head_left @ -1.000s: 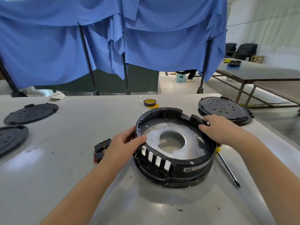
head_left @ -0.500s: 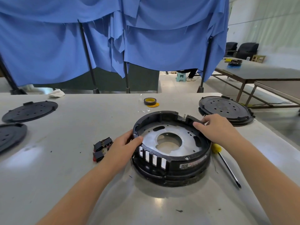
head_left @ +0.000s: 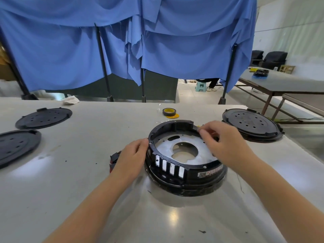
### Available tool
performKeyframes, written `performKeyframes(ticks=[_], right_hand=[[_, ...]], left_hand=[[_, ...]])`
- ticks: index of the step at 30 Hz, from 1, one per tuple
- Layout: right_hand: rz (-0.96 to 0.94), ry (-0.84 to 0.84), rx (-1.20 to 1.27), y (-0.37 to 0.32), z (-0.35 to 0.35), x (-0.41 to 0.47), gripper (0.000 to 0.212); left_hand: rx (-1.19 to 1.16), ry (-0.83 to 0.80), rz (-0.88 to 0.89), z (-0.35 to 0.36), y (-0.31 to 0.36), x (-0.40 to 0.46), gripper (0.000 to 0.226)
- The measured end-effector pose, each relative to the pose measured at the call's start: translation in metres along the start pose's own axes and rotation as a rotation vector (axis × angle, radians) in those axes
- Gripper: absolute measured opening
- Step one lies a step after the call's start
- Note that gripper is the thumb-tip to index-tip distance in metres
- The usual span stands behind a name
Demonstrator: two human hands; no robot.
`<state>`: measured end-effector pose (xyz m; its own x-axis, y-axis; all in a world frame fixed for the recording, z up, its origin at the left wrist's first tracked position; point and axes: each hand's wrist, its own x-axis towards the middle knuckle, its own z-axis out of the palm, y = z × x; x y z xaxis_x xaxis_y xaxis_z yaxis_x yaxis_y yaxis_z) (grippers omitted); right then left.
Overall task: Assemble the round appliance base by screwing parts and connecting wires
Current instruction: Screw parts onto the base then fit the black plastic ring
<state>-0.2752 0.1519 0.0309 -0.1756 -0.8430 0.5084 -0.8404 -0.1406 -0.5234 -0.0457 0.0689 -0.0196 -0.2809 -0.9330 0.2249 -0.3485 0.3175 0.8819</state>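
The round appliance base [head_left: 185, 174] is a black plastic ring with a silver metal plate [head_left: 198, 160] inside and a large centre hole; it sits flat on the white table [head_left: 73, 181]. My left hand [head_left: 133, 156] holds the ring's left outer wall, thumb by the top rim. My right hand [head_left: 222, 142] reaches over the right side, its curled thumb and fingertips pinching the rim at a notch at the back right. What lies between those fingertips is too small to make out. A black and red connector [head_left: 113, 159] lies just behind my left hand.
A roll of yellow tape [head_left: 169, 112] sits behind the base. A black round cover [head_left: 251, 124] lies at the right; two more black round covers [head_left: 43, 118] [head_left: 15, 146] lie at the left. A thin screwdriver shaft [head_left: 240, 184] shows beside my right forearm. Blue curtains hang beyond the table's far edge.
The base was tipped up toward me and now sits flat. My right hand slid along the rim to the back notch and its fingers curled in. My left hand stays on the left wall.
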Motion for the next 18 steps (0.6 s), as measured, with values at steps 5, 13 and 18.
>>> performKeyframes(ticks=[5, 13, 18], right_hand=[[-0.254, -0.163, -0.127, -0.035, 0.018, -0.032, 0.032], [-0.383, 0.010, -0.256, -0.015, 0.034, -0.059, 0.038], [-0.366, -0.002, -0.183, -0.008, 0.032, -0.060, 0.037]], left_hand=[[0.448, 0.201, 0.063, -0.019, -0.004, 0.002, 0.021], [1.134, 0.096, -0.258, -0.033, -0.019, 0.002, 0.044], [0.980, -0.018, -0.219, -0.029, -0.022, 0.007, 0.038]])
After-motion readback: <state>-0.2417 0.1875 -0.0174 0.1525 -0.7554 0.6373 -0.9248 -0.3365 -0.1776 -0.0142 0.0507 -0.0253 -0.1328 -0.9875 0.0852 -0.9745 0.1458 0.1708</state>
